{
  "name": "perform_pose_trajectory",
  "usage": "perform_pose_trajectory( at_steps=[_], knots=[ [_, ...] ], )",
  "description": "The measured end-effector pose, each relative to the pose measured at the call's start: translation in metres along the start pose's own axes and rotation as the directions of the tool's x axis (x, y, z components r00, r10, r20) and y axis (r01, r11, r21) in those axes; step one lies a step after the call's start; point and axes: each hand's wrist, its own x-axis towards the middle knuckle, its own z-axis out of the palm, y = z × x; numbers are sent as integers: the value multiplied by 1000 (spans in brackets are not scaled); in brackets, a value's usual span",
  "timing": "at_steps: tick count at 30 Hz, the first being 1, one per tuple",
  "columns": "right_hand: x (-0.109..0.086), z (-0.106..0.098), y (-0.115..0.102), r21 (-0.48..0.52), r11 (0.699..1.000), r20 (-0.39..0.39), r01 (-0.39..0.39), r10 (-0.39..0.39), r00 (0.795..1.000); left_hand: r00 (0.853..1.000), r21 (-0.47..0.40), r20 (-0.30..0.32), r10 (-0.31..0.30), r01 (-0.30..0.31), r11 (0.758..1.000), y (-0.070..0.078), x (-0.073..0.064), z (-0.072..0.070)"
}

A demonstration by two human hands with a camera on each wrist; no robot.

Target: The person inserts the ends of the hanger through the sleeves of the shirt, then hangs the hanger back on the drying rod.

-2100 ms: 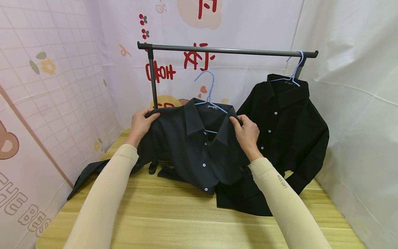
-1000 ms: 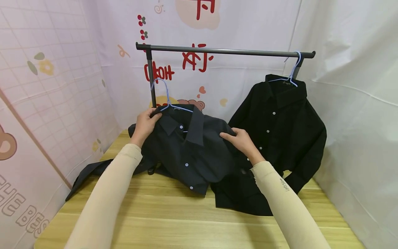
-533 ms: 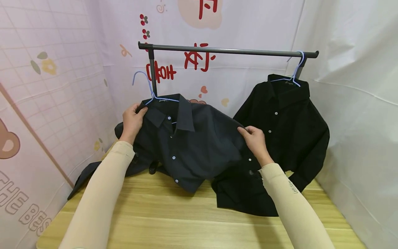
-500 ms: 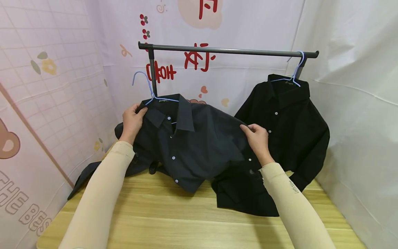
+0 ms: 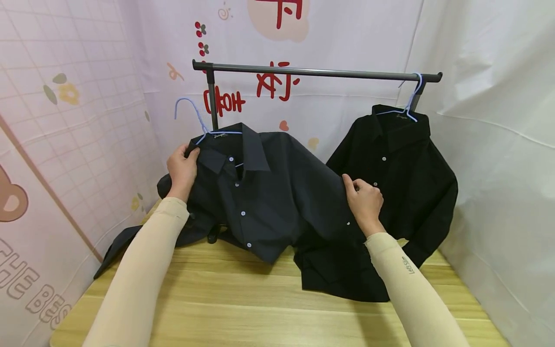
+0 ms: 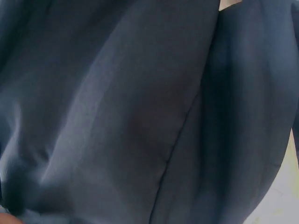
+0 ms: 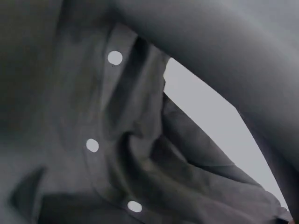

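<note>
A dark button-up shirt [image 5: 273, 193] is held up between both hands, tilted, with a light-blue hanger [image 5: 201, 120] inside its collar. My left hand [image 5: 182, 168] pinches the shirt near the collar and shoulder on the left, beside the hanger's neck. Out to the right, my right hand [image 5: 365, 201] grips the sleeve, pulled out sideways. The hanger's hook points up, free of the rail. In the left wrist view dark cloth [image 6: 131, 116] fills nearly everything. White buttons [image 7: 115, 58] on dark cloth show in the right wrist view.
A dark metal clothes rack [image 5: 321, 72] stands behind. A second black shirt [image 5: 407, 168] hangs at its right end on a blue hanger [image 5: 409, 103], partly behind my right hand. The wooden table [image 5: 243, 303] lies below, with white printed curtains [image 5: 498, 144] around it.
The held shirt and its hanger have shifted left and up a little. My left hand moved from the shoulder to near the collar; my right hand slid from the collar outward onto the sleeve.
</note>
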Motion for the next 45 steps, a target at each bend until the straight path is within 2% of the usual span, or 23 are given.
perform_pose_trajectory(
  at_steps=[3, 6, 8, 10, 13, 16, 19, 21, 24, 26, 28, 30, 32, 34, 36, 39, 43, 45],
  knots=[
    [-6, 2, 11, -25, 997, -1, -72, 72, 997, 999, -7, -45, -18, 18, 1000, -2, 1, -2],
    [-10, 3, 18, -50, 991, -14, -126, 126, 992, 998, -30, -57, 4, -6, 1000, -4, 1, -3],
    [-11, 5, 20, -77, 987, -6, -138, 138, 990, 999, -57, -19, 33, -34, 998, -2, -1, -2],
    [-12, 7, 21, -89, 988, 9, -129, 131, 991, 997, -77, 45, 64, -60, 995, -1, -2, 1],
    [-13, 11, 16, -60, 995, 46, -79, 82, 996, 984, -97, 154, 90, -75, 992, 0, -6, 7],
    [-14, 15, 6, 8, 1000, 71, 10, -10, 997, 962, -109, 251, 106, -81, 991, 1, -9, 13],
    [-12, 18, -7, 73, 990, 75, 120, -125, 989, 932, -134, 344, 117, -75, 988, 3, -13, 17],
    [-10, 20, -17, 106, 975, 77, 197, -205, 976, 907, -147, 407, 113, -57, 988, 5, -15, 18],
    [-6, 21, -35, 127, 934, 84, 333, -344, 935, 867, -142, 488, 103, -37, 989, 8, -18, 20],
    [-5, 23, -47, 117, 890, 90, 442, -452, 887, 843, -125, 529, 97, -35, 992, 10, -20, 22],
    [-5, 23, -59, 95, 824, 111, 558, -566, 817, 824, -110, 559, 94, -40, 993, 12, -23, 24],
    [-4, 24, -69, 48, 749, 167, 661, -658, 734, 807, -109, 581, 99, -44, 993, 14, -25, 27],
    [-3, 25, -77, -1, 683, 260, 730, -705, 660, 794, -112, 599, 103, -44, 993, 17, -28, 30],
    [-1, 27, -83, -49, 636, 372, 770, -704, 605, 782, -124, 615, 105, -36, 992, 19, -30, 32],
    [3, 29, -87, -84, 618, 455, 782, -674, 582, 769, -136, 629, 117, -40, 990, 21, -33, 33],
    [8, 29, -89, -98, 622, 510, 777, -639, 576, 751, -148, 647, 130, -44, 988, 25, -37, 34],
    [15, 29, -90, -43, 632, 476, 774, -668, 572, 723, -156, 678, 134, -36, 987, 29, -40, 35],
    [16, 28, -91, 31, 666, 433, 745, -681, 590, 707, -156, 693, 141, -44, 987, 31, -42, 37]
  ],
)
